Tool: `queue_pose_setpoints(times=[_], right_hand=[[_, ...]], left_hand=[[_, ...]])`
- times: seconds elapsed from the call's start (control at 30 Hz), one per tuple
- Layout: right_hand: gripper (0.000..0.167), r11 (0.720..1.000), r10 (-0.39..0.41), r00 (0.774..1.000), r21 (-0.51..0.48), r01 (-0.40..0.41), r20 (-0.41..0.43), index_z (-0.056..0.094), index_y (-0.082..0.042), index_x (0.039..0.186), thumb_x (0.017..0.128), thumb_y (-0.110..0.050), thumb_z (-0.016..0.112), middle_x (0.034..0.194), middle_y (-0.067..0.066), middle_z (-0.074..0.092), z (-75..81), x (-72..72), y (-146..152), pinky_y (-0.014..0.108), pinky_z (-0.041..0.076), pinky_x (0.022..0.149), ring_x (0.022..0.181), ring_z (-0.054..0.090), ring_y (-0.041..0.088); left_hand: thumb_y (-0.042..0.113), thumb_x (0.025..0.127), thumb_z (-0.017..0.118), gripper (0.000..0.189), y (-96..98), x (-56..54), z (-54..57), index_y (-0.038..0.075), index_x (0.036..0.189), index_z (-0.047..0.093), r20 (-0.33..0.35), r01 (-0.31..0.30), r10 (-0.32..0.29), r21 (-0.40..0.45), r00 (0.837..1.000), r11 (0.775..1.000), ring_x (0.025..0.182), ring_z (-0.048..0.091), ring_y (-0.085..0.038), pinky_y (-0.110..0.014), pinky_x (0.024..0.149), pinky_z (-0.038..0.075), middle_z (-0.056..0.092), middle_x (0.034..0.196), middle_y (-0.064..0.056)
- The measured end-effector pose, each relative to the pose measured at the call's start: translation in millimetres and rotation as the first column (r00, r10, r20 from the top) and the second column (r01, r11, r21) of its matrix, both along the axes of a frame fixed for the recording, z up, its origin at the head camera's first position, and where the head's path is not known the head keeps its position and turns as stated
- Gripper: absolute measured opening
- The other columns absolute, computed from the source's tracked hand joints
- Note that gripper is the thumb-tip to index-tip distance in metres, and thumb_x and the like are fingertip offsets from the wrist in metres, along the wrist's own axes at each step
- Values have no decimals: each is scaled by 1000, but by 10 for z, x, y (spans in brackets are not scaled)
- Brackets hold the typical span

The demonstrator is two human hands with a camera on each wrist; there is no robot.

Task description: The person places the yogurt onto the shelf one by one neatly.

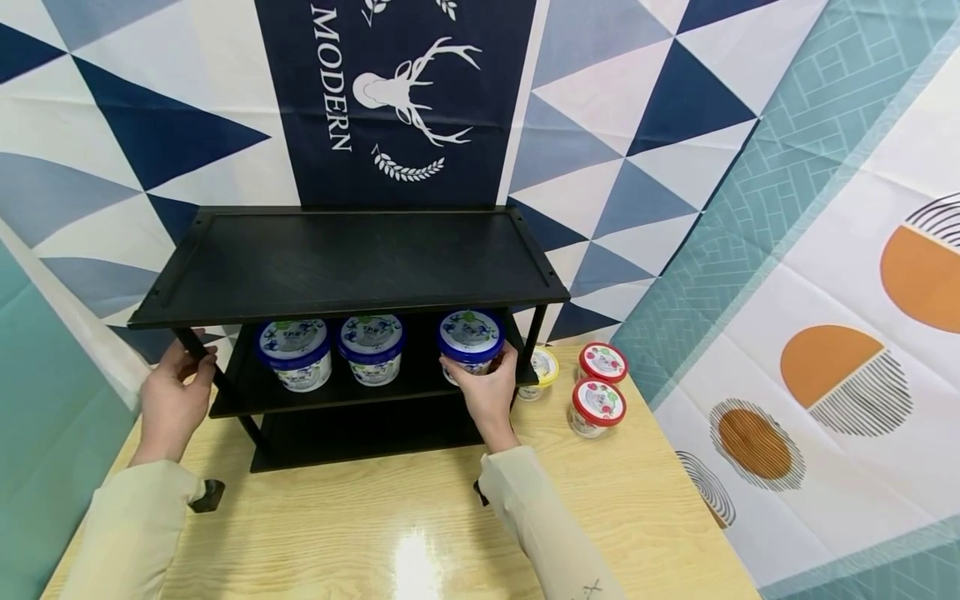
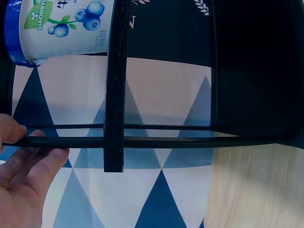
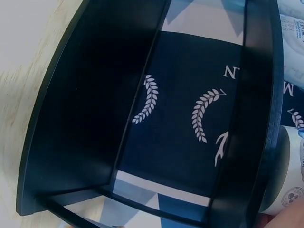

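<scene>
Across the back spreads a wall cloth (image 1: 615, 158) of blue, grey and white triangles, with a dark panel (image 1: 405, 92) bearing a white deer head and the word MODERN. Below it is a pale wood-grain desk (image 1: 337, 533). On the desk, against the cloth, stands a black rack (image 1: 360, 258) with 3 boards, 1 above another. 2 cream sleeves (image 1: 131, 533) come in from the bottom edge, 1 on each side.

The left hand (image 1: 176, 396) grips the post (image 2: 80, 141) at the rack's left end, thumb on 1 side and fingers on the other, between the top and middle boards. The right hand (image 1: 487, 392) grasps the right blue-lidded tub (image 1: 471, 333) by its side, under the front edge of the top board; whether that tub rests on the middle board is hard to make out behind the fingers. The left blue-lidded tub (image 1: 300, 367) and the middle blue-lidded tub (image 1: 375, 358) stand upright on the middle board, a small gap between them.

Smaller are 2 red-lidded tubs (image 1: 598, 404) on the desk right of the rack, 1 just behind the other. Near them, a yellow-lidded tub (image 1: 544, 367) is partly hidden by the rack's right end.
</scene>
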State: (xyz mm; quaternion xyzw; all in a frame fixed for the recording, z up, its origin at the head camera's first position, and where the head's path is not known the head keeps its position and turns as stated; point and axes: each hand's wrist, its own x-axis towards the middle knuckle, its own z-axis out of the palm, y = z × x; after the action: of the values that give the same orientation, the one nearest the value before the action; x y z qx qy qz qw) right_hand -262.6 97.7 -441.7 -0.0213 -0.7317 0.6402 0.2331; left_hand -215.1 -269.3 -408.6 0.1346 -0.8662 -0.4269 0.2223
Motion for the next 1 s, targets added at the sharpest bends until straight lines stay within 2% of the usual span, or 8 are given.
queue_pose_setpoints(times=[0.33,0.6,0.83,1.0], right_hand=[[93,1000,10,1000,24,-10,-15,36,-9,134,61,-35,87,128,6,48,-5,-54,-11,39,43,99,116,50,19],[89,999,12,1000,51,-12,-9,38,-13,133,62,-36,87,126,5,50,-27,-55,-39,41,44,96,113,51,20],[90,995,-9,998,100,3,60,40,-18,134,61,-46,85,124,3,53,-19,-46,-52,42,44,95,112,53,19],[91,995,4,997,97,-12,75,41,-17,135,61,-47,84,124,4,54,-12,-45,-55,43,45,95,112,53,19]], left_hand=[[20,96,47,39,-4,-9,-8,15,135,50,-21,6,-6,-5,1000,1000,78,35,27,-1,68,35,61,122,-19],[24,97,45,39,-6,-6,-17,14,135,50,-6,6,-6,-12,1000,1000,79,35,26,-2,68,35,61,123,-20],[24,96,45,39,2,-5,-19,13,134,50,-1,1,-1,-8,1000,1000,79,35,26,-2,68,36,61,123,-18],[23,97,45,39,-3,-8,-14,13,134,50,-2,6,-6,-10,1000,1000,80,35,25,-2,68,36,61,123,-20]])
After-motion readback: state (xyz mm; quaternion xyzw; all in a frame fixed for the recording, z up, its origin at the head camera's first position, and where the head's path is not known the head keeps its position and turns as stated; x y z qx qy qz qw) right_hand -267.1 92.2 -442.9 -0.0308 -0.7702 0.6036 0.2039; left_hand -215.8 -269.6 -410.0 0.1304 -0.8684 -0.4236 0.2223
